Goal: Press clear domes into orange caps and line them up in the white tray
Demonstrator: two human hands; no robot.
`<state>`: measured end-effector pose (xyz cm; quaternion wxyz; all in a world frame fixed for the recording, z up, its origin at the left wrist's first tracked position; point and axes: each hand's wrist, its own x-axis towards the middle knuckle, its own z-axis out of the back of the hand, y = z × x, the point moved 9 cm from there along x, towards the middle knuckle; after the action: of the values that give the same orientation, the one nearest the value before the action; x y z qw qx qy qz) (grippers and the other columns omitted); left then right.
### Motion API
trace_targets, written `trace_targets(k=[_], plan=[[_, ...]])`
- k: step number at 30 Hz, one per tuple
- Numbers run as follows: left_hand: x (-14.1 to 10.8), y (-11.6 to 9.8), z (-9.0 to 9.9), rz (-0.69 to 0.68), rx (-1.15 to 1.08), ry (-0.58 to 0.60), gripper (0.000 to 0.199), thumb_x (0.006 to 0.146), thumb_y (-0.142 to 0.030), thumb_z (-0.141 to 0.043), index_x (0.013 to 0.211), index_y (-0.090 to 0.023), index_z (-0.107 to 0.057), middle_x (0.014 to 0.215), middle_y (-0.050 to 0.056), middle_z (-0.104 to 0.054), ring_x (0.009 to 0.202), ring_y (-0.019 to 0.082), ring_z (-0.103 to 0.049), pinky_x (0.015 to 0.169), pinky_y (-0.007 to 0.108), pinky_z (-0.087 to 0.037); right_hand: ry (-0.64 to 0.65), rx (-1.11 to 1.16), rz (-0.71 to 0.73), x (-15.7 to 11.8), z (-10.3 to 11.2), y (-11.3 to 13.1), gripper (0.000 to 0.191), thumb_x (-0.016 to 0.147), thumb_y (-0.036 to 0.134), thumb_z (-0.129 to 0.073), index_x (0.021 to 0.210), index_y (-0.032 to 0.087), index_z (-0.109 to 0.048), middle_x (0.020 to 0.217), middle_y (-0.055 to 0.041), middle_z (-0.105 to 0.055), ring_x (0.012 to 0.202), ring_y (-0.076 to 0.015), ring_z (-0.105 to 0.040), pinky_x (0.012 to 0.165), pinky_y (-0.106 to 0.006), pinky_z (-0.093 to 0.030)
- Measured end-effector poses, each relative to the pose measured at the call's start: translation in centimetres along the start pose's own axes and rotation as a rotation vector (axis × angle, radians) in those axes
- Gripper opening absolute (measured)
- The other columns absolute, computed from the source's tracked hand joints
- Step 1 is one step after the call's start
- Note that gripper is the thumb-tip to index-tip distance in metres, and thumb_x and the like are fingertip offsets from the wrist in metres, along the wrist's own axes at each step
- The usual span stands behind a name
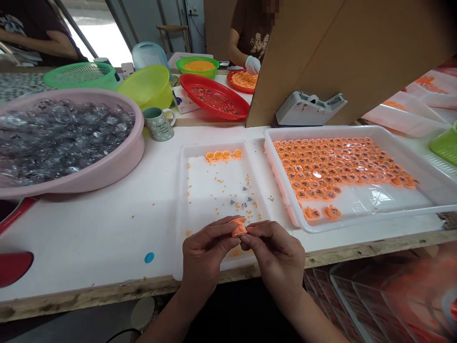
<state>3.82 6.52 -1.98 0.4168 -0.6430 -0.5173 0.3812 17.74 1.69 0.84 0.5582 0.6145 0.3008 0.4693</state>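
Note:
Between the fingertips of both hands is a small orange cup-shaped piece (238, 227), tilted above the near part of a shallow white tray (183, 190). My left hand (207, 247) pinches it from the left, and my right hand (280, 250) grips its right side. Several small orange cups (223, 155) with yellowish filling stand in a row at the tray's far end. Small yellow bits and a few silvery pieces (244, 189) lie scattered in the tray. To the right, a larger white tray (285, 209) holds many orange cup pieces (317, 166) in rows.
On the left stand a pink basin (124, 162) of clear-wrapped dark pieces and a mug (159, 125). A blue disc (149, 257) lies near the front edge. Behind are a red tray (214, 97), a cardboard panel (307, 57) and a person's gloved hand (253, 65).

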Motion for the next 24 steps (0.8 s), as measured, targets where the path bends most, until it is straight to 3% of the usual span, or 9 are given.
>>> trace_targets(k=[4, 6, 9, 15, 21, 24], plan=[[0.0, 0.3, 0.3, 0.024, 0.002, -0.019, 0.026, 0.074, -0.015, -0.076, 0.098, -0.024, -0.075, 0.098, 0.003, -0.077, 0.093, 0.021, -0.072, 0.085, 0.029, -0.060, 0.011, -0.038, -0.084, 0.2, -0.2, -1.2, 0.013, 0.084, 0.016, -0.067, 0.092, 0.024, -0.061, 0.074, 0.0033, -0.062, 0.064, -0.0119, -0.059, 0.059, -0.024, -0.050], [0.3, 0.4, 0.0, 0.061, 0.019, 0.010, 0.033, 0.076, -0.016, -0.075, 0.107, -0.026, -0.071, 0.098, 0.002, -0.077, 0.093, 0.020, -0.072, 0.085, 0.029, -0.059, 0.040, -0.128, -0.026, 0.6, -0.4, -0.8, 0.020, 0.087, 0.018, -0.064, 0.105, 0.025, -0.060, 0.084, 0.0010, -0.062, 0.073, -0.0131, -0.060, 0.065, -0.026, -0.052], [0.9, 0.3, -0.9, 0.097, 0.085, 0.082, 0.023, 0.080, -0.017, -0.071, 0.102, -0.022, -0.072, 0.102, 0.004, -0.074, 0.096, 0.019, -0.069, 0.086, 0.027, -0.057, 0.077, -0.274, 0.120, 0.8, -0.9, 0.1, 0.025, 0.091, 0.015, -0.056, 0.114, 0.026, -0.058, 0.094, -0.0018, -0.063, 0.082, -0.0139, -0.060, 0.070, -0.026, -0.052], [1.8, 0.7, -0.9, 0.144, 0.142, 0.057, 0.017, 0.079, -0.019, -0.069, 0.096, -0.020, -0.070, 0.088, 0.002, -0.073, 0.085, 0.018, -0.068, 0.081, 0.028, -0.056, 0.053, -0.391, 0.171, 0.6, -1.1, -1.2, 0.018, 0.092, 0.016, -0.051, 0.109, 0.023, -0.053, 0.088, -0.0020, -0.063, 0.075, -0.0151, -0.061, 0.064, -0.027, -0.053], [2.6, 1.1, 0.5, 0.157, 0.293, -0.014, 0.014, 0.076, -0.031, -0.072, 0.089, -0.026, -0.071, 0.094, 0.004, -0.075, 0.090, 0.026, -0.069, 0.084, 0.036, -0.057, -0.035, -0.255, 0.083, 1.8, -2.6, -2.9, 0.013, 0.086, 0.015, -0.051, 0.097, 0.021, -0.056, 0.080, -0.0057, -0.064, 0.068, -0.0210, -0.061, 0.058, -0.034, -0.053], [3.9, 0.8, 0.8, 0.101, 0.482, -0.074, 0.027, 0.077, -0.042, -0.070, 0.098, -0.023, -0.070, 0.099, 0.006, -0.075, 0.093, 0.028, -0.069, 0.089, 0.042, -0.056, -0.039, -0.205, -0.026, 3.9, -3.0, -3.3, 0.012, 0.081, 0.014, -0.056, 0.090, 0.021, -0.058, 0.075, -0.0032, -0.065, 0.065, -0.0191, -0.061, 0.057, -0.031, -0.053]])
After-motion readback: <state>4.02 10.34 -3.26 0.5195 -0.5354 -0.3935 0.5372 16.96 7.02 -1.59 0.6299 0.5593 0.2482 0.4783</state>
